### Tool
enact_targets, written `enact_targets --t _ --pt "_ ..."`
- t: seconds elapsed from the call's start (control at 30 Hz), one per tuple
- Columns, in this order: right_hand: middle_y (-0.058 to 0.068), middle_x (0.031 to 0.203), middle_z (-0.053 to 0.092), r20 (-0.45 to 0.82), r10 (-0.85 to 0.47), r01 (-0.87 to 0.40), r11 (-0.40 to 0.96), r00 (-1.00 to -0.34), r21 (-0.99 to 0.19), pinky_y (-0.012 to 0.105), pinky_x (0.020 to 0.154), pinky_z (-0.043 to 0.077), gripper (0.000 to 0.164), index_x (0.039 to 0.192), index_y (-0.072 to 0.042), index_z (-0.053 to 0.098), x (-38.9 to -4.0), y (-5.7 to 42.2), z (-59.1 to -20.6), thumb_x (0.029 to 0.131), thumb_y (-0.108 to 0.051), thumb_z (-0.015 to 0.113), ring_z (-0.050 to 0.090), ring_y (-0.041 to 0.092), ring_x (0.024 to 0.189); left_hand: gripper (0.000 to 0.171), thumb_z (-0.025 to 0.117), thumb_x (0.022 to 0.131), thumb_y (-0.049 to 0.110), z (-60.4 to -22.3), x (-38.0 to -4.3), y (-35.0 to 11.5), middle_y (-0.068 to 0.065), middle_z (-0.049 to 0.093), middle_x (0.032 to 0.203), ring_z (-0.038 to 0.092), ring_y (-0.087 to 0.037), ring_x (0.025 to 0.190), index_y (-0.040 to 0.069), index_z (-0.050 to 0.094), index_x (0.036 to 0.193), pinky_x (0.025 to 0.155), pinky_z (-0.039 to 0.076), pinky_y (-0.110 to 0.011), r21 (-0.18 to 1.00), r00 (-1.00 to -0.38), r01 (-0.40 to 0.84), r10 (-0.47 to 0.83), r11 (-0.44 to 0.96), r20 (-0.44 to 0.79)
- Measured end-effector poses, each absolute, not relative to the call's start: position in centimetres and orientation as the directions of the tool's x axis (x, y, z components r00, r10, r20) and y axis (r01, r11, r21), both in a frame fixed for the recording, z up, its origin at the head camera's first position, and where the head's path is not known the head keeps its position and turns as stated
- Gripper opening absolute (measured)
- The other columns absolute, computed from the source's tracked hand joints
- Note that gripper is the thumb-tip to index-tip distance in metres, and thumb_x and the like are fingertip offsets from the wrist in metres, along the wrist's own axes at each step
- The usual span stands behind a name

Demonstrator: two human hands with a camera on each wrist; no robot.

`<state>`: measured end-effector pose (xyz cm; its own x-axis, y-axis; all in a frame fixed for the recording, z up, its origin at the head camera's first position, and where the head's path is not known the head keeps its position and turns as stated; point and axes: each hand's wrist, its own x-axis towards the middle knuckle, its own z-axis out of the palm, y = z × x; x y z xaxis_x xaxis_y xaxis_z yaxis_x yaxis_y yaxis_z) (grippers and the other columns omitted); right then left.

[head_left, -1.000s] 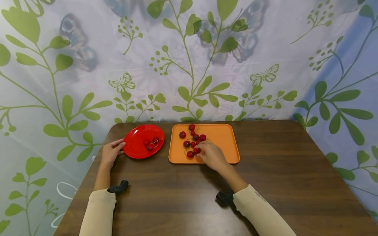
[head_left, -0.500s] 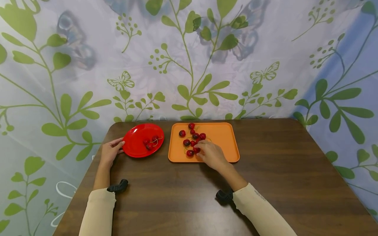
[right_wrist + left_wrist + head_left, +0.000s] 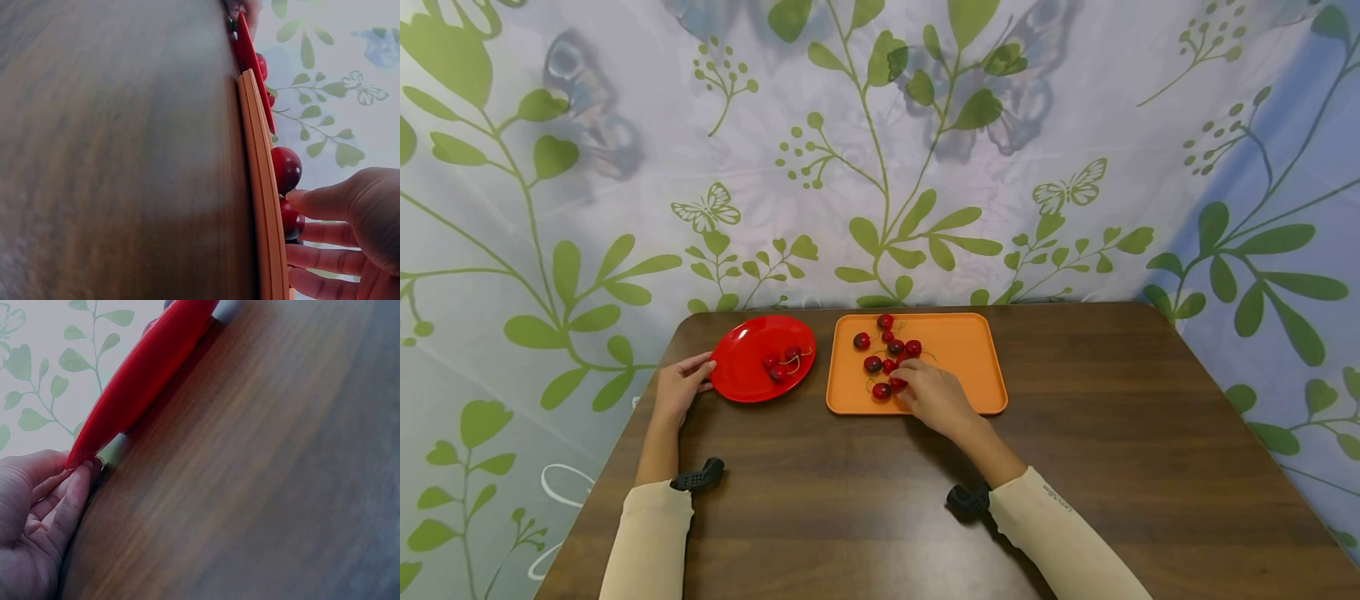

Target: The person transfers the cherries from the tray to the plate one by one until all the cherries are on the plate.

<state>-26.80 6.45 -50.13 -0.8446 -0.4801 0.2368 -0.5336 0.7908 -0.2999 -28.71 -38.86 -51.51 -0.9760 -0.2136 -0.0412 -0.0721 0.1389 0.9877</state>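
My left hand (image 3: pixel 677 388) pinches the left rim of a red plate (image 3: pixel 737 371) between thumb and fingers. In the left wrist view the thumb (image 3: pixel 47 464) lies over the rim, with fingertips underneath. A small group of cherries (image 3: pixel 778 373) with stems lies on the plate's right side. To the right, several dark red cherries (image 3: pixel 872 364) are scattered over the left half of an orange tray (image 3: pixel 973 358). My right hand (image 3: pixel 936 396) reaches over the tray's front edge and pinches a cherry (image 3: pixel 291 220) between thumb and fingers, low at the tray; its fingers partly hide neighbouring cherries.
Both plate and tray stand near the back edge of a brown wooden table (image 3: pixel 835 500). A patterned cloth (image 3: pixel 820 208) with green leaves hangs right behind it. A black wrist device (image 3: pixel 700 476) sits on the left forearm, another black device (image 3: pixel 967 502) on the right.
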Motion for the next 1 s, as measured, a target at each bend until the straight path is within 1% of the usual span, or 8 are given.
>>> enact_targets --t 0.1,0.23,0.37,0.5,0.6,0.73,0.87,1.0 --pt "0.007 0.130 0.066 0.243 -0.486 -0.541 0.791 -0.839 -0.287 0.042 0.082 0.061 0.034 0.122 -0.015 0.073 -26.81 6.47 -50.10 0.089 -0.018 0.080 0.067 0.026 0.108 0.046 0.067 0.098 0.006 -51.56 -28.80 -38.90 0.013 0.071 0.091 0.069 -0.003 0.074 -0.015 0.054 0.136 0.069 0.061 -0.023 0.989 -0.976 -0.070 -0.215 0.131 -0.041" --pt "0.008 0.135 0.064 0.226 -0.524 -0.568 0.792 -0.821 -0.225 0.043 0.081 0.062 0.039 0.129 -0.015 0.071 -26.82 6.53 -50.19 0.091 -0.021 0.078 0.064 0.028 0.117 0.046 0.068 0.097 0.006 -51.59 -28.88 -38.94 0.011 0.071 0.092 0.069 -0.004 0.074 -0.015 0.055 0.136 0.069 0.061 -0.024 0.990 -0.976 -0.067 -0.212 0.123 -0.040" --pt "0.010 0.138 0.062 0.198 -0.563 -0.594 0.784 -0.803 -0.181 0.044 0.081 0.061 0.042 0.133 -0.014 0.068 -26.82 6.55 -50.40 0.093 -0.023 0.077 0.063 0.028 0.121 0.046 0.067 0.098 0.006 -51.60 -28.89 -39.01 0.011 0.070 0.093 0.069 -0.003 0.075 -0.015 0.054 0.137 0.070 0.062 -0.024 0.988 -0.977 -0.070 -0.208 0.136 -0.040" --pt "0.008 0.133 0.064 0.195 -0.557 -0.589 0.782 -0.807 -0.205 0.043 0.084 0.061 0.039 0.129 -0.015 0.071 -26.79 6.53 -50.39 0.091 -0.022 0.079 0.064 0.026 0.117 0.046 0.067 0.098 0.006 -51.57 -28.85 -39.03 0.011 0.070 0.094 0.069 -0.003 0.075 -0.014 0.054 0.137 0.071 0.062 -0.024 0.987 -0.978 -0.069 -0.205 0.142 -0.039" --pt "0.007 0.128 0.066 0.194 -0.544 -0.577 0.783 -0.817 -0.232 0.042 0.086 0.060 0.036 0.125 -0.014 0.073 -26.82 6.50 -50.31 0.090 -0.018 0.080 0.065 0.025 0.114 0.046 0.067 0.098 0.006 -51.61 -28.87 -39.07 0.012 0.070 0.093 0.069 -0.003 0.075 -0.015 0.054 0.136 0.070 0.061 -0.023 0.988 -0.978 -0.066 -0.206 0.139 -0.036" --pt "0.007 0.121 0.069 0.188 -0.525 -0.558 0.783 -0.830 -0.275 0.040 0.089 0.059 0.036 0.124 -0.011 0.073 -26.99 6.44 -50.33 0.089 -0.013 0.080 0.066 0.024 0.108 0.046 0.068 0.098 0.006 -51.75 -28.93 -39.15 0.012 0.070 0.092 0.069 -0.003 0.074 -0.015 0.055 0.136 0.069 0.061 -0.022 0.988 -0.978 -0.065 -0.208 0.138 -0.035" --pt "0.008 0.115 0.070 0.182 -0.508 -0.540 0.776 -0.842 -0.326 0.040 0.091 0.058 0.037 0.123 -0.008 0.072 -27.11 6.50 -50.39 0.088 -0.014 0.081 0.067 0.024 0.102 0.046 0.068 0.098 0.006 -51.78 -28.93 -39.13 0.012 0.070 0.093 0.069 -0.003 0.076 -0.015 0.055 0.136 0.069 0.061 -0.022 0.988 -0.978 -0.065 -0.208 0.139 -0.035" --pt "0.009 0.113 0.071 0.179 -0.505 -0.535 0.771 -0.844 -0.347 0.040 0.090 0.059 0.038 0.123 -0.007 0.072 -27.17 6.58 -50.43 0.088 -0.015 0.082 0.067 0.024 0.101 0.045 0.068 0.098 0.006 -51.64 -28.80 -39.00 0.011 0.070 0.095 0.069 -0.003 0.077 -0.015 0.055 0.136 0.069 0.061 -0.022 0.988 -0.978 -0.064 -0.207 0.139 -0.034"
